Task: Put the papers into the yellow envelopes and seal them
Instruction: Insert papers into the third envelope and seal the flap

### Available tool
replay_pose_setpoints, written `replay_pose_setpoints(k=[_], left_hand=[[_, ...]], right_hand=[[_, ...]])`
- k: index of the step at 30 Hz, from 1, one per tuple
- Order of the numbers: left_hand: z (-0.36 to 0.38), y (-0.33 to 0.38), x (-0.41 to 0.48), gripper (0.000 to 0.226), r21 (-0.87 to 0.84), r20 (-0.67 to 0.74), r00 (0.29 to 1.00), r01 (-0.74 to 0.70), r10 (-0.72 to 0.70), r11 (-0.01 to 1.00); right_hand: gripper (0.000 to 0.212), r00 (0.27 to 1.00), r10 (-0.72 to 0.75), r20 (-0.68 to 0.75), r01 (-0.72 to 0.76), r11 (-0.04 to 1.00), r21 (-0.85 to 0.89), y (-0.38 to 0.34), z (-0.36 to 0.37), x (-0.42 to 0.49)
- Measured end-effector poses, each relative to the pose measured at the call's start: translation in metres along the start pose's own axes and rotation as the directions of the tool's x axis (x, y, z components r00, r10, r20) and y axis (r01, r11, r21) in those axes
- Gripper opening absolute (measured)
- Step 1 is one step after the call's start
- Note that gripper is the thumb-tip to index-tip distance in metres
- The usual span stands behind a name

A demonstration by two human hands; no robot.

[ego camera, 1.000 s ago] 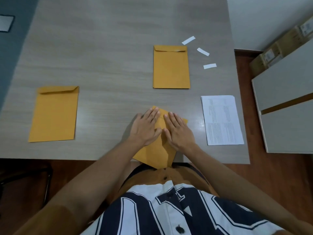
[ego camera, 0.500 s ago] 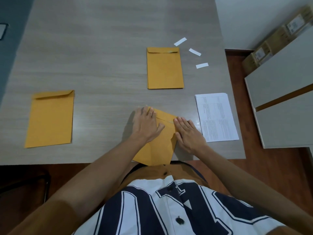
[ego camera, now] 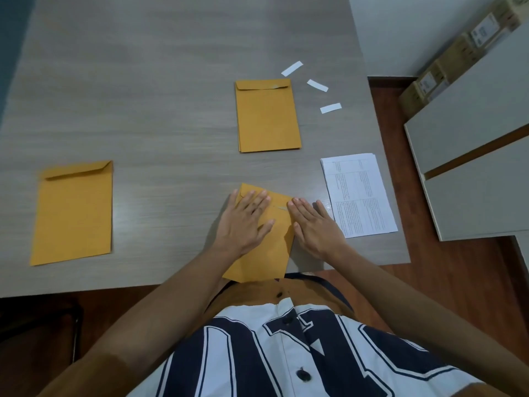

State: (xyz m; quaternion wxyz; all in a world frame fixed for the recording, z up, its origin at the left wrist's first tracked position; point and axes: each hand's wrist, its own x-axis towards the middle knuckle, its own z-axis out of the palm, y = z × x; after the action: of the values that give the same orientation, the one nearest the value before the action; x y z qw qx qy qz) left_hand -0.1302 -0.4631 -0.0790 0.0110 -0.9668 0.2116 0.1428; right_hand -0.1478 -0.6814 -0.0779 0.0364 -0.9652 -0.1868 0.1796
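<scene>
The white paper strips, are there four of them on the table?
No, only three white paper strips lie on the table, near its far right corner.

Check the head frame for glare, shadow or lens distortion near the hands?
Head view: wide-angle bowing, the table edges splay outward; soft glare patch on the tabletop beside the paper stack; faint shadow left of the left hand; right hand and envelope reasonably sharp, print unreadable.

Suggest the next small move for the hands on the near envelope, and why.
Probably lift both hands and set this envelope aside: its flap looks folded shut under the flat left hand, the right hand rests at its edge, and papers remain.
</scene>
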Motion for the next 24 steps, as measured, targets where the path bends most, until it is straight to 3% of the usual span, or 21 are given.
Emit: replay_pose_setpoints(k=[13, 16, 18, 21, 24], left_hand=[[0.01, -0.027, -0.006, 0.06, 0.003, -0.027, 0.996, 0.083, -0.083, 0.997], [0.001, -0.024, -0.001, 0.059, -0.008, -0.106, 0.99, 0.09, -0.09, 0.996], [-0.007, -0.024, 0.009, 0.044, -0.001, -0.153, 0.986, 0.069, -0.068, 0.998], [-0.023, -0.025, 0.027, 0.028, -0.083, -0.103, 0.991, 0.081, -0.09, 0.993], [-0.031, -0.027, 0.04, 0.032, -0.224, -0.053, 0.99, 0.117, -0.132, 0.968]], right_hand=[[0.073, 0.999, 0.026, 0.044, -0.023, 0.997, -0.067, -0.002, -0.009, 0.006], [0.051, 1.0, 0.015, -0.022, -0.016, 0.998, -0.058, -0.009, -0.027, 0.018], [0.039, 0.995, -0.001, -0.097, -0.008, 0.995, -0.102, -0.01, -0.033, 0.031], [0.038, 0.98, 0.082, -0.181, -0.089, 0.996, -0.031, -0.011, -0.038, 0.046], [0.016, 0.962, 0.202, -0.182, -0.186, 0.977, 0.104, -0.01, -0.04, 0.056]])
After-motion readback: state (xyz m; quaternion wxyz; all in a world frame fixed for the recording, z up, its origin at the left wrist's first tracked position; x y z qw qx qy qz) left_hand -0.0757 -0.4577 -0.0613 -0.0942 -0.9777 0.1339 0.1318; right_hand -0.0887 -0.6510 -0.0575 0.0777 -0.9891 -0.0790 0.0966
